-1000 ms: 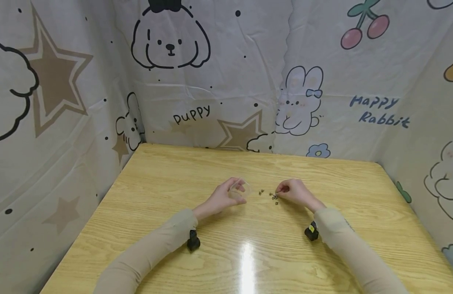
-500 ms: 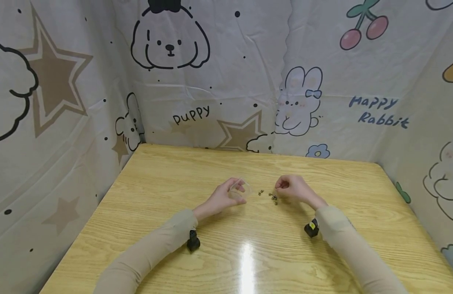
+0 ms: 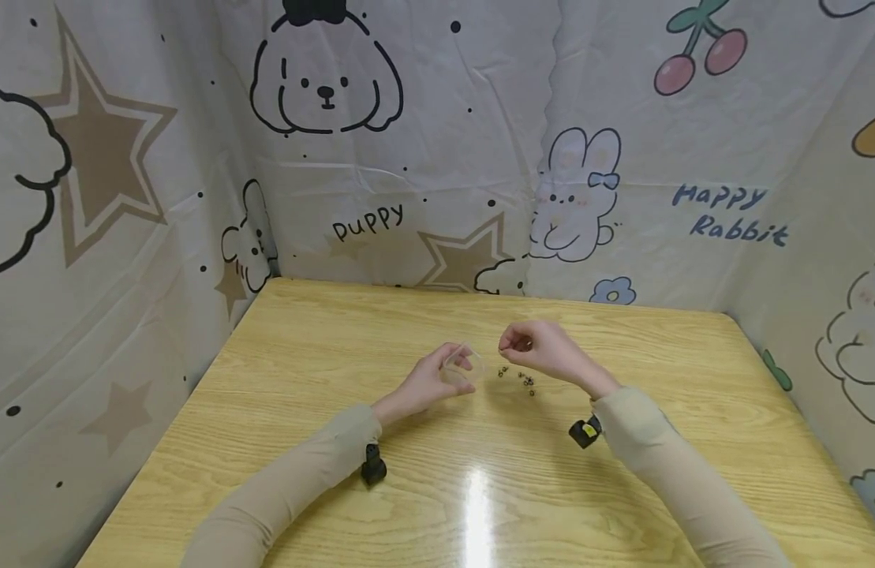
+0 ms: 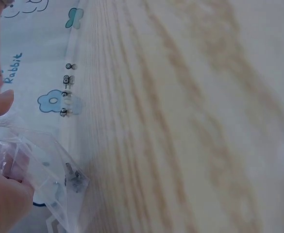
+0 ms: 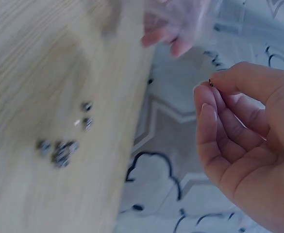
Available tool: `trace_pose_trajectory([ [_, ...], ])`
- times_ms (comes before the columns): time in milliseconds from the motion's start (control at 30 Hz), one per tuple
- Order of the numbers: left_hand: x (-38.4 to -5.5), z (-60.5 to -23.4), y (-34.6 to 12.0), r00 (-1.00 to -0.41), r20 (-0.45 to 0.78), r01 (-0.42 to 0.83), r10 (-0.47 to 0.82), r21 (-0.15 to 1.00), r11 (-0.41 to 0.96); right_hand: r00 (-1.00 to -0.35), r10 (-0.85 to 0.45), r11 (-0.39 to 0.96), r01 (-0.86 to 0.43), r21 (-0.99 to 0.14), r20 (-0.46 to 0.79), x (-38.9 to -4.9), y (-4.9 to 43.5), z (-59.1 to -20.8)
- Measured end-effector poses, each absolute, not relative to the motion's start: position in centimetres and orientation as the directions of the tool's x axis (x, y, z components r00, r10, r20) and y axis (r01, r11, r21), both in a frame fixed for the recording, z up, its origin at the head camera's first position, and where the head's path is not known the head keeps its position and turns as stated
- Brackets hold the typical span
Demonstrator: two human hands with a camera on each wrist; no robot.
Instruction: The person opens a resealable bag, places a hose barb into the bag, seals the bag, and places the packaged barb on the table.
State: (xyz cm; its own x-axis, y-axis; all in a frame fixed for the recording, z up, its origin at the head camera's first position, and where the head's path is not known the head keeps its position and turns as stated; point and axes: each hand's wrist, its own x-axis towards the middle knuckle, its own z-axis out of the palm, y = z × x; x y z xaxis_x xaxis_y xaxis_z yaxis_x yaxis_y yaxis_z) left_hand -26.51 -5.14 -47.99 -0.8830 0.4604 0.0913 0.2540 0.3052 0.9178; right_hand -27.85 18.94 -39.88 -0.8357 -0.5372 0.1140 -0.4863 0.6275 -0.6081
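My left hand [image 3: 426, 381] holds a clear plastic box [image 4: 47, 160] on its side of the table, thumb and fingers around its walls. Several small dark pieces [image 4: 74, 178] show through its lower corner in the left wrist view. Between thumb and index finger, my right hand [image 3: 547, 347] pinches a tiny dark metal nut [image 5: 210, 83], mostly covered by the fingertips. That hand is raised above the table, to the right of the box. Beneath and in front of it, several loose metal nuts [image 5: 61, 154] lie scattered on the wood.
The wooden table [image 3: 323, 331] reaches back to a printed curtain [image 3: 423, 158], which also hangs along both sides. Black wrist cameras [image 3: 373, 467] are strapped under the sleeves. A bright light reflection lies on the table's near middle.
My right hand has lifted from the loose nuts and moved left toward the box, a nut pinched in its fingertips. The left hand and box have stayed in place.
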Motion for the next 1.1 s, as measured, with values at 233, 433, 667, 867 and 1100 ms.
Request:
trace_pose_trajectory([
  [233,-26.8,-48.3,-5.2,-0.874,0.087,0.253,0.477,0.921,0.295,-0.797,-0.587,0.594,-0.544,-0.592,0.143,-27.4,16.5,-38.6],
  [433,-26.6,-48.1,-5.3,-0.869,0.095,0.271,0.486,0.912,0.306,-0.761,-0.63,0.572,-0.59,-0.569,0.156,-27.4,15.1,-38.7],
  [667,-26.7,-48.2,-5.2,-0.868,0.092,0.27,0.489,0.912,0.308,-0.74,-0.648,0.535,-0.612,-0.582,0.183,-27.4,14.8,-38.9],
  [867,-26.7,-48.3,-5.1,-0.864,0.098,0.274,0.494,0.915,0.298,-0.774,-0.607,0.538,-0.565,-0.626,0.178,-27.3,15.6,-38.6],
  [1100,-26.7,-48.1,-5.0,-0.875,0.089,0.264,0.476,0.912,0.313,-0.822,-0.541,0.576,-0.516,-0.634,0.177,-27.9,18.0,-39.5],
])
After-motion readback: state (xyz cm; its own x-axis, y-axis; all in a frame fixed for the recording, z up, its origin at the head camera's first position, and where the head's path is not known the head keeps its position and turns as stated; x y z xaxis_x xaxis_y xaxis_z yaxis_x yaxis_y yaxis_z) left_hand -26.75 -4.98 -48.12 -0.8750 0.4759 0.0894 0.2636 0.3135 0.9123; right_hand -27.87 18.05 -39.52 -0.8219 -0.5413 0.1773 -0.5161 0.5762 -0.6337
